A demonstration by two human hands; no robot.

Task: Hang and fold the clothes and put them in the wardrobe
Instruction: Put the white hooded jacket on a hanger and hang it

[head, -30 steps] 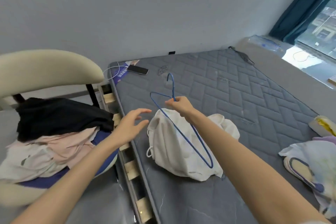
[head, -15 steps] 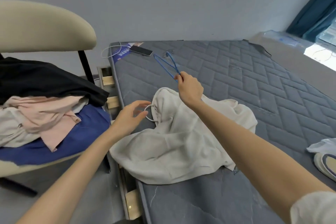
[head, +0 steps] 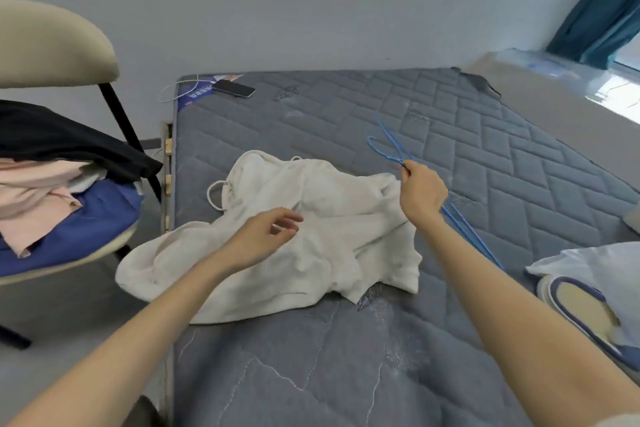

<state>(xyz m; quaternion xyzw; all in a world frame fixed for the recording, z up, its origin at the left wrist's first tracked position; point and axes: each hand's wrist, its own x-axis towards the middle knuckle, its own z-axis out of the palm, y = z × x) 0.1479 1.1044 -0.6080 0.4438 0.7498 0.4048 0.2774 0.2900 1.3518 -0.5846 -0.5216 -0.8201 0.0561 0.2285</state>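
Observation:
A crumpled white garment point(head: 311, 218) lies spread on the grey quilted mattress point(head: 450, 121), one corner hanging over the left edge. My right hand point(head: 422, 191) grips a thin blue wire hanger point(head: 391, 146) near its neck, just right of the garment and lifted off the mattress. The hanger's hook points away from me, and its long side runs back past my forearm. My left hand point(head: 263, 236) hovers over the middle of the garment with loosely curled fingers, holding nothing.
A beige chair point(head: 52, 45) at the left carries a heap of black, pink and blue clothes point(head: 59, 191). A phone point(head: 233, 88) with a white cable lies at the mattress's far left corner. More cloth and a slipper point(head: 581, 308) sit at the right edge. A teal curtain point(head: 602, 3) hangs far right.
My right hand has carried the hanger from above the garment to its right side. My left hand has left the garment's left edge and moved over its middle. The view has shifted.

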